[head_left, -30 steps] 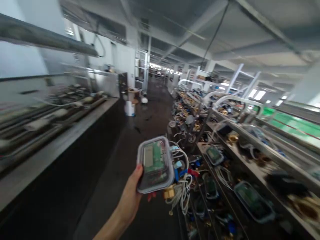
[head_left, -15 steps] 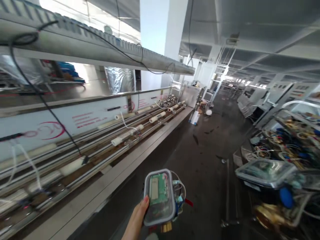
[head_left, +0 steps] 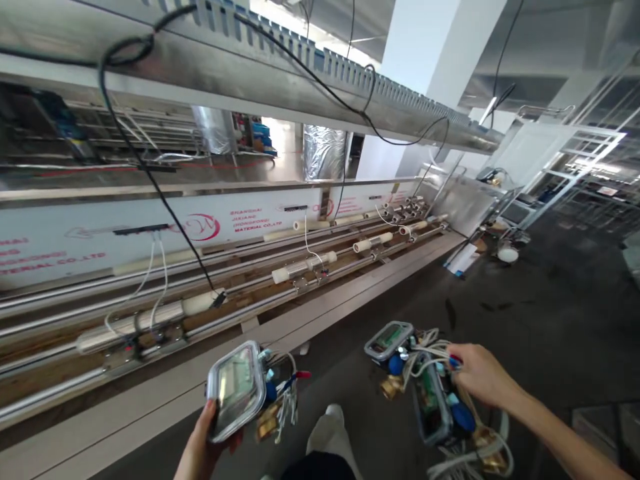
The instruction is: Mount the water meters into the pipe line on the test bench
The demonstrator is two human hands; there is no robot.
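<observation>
My left hand (head_left: pixel 200 443) grips a clear-lidded box with a green circuit board inside (head_left: pixel 235 390); white wires, a blue part and brass fittings hang from its right side. My right hand (head_left: pixel 483 377) holds a bundle of two similar boxes (head_left: pixel 423 383) by their white cables, with brass fittings and blue parts dangling below. Both loads hang in the air above the dark floor (head_left: pixel 550 313), in front of a long metal bench (head_left: pixel 280 327).
The bench along the left carries steel rails with white rollers (head_left: pixel 300 267) and a white panel with red lettering. A black cable (head_left: pixel 150 173) hangs from the overhead duct (head_left: pixel 280 73). A white pillar (head_left: pixel 430 60) and metal racks (head_left: pixel 575 160) stand at the back right.
The view has swung left from the cluttered shelves to the long bench. My right hand has come into view holding a bundle of boxes. My left hand still holds its box, now lower left.
</observation>
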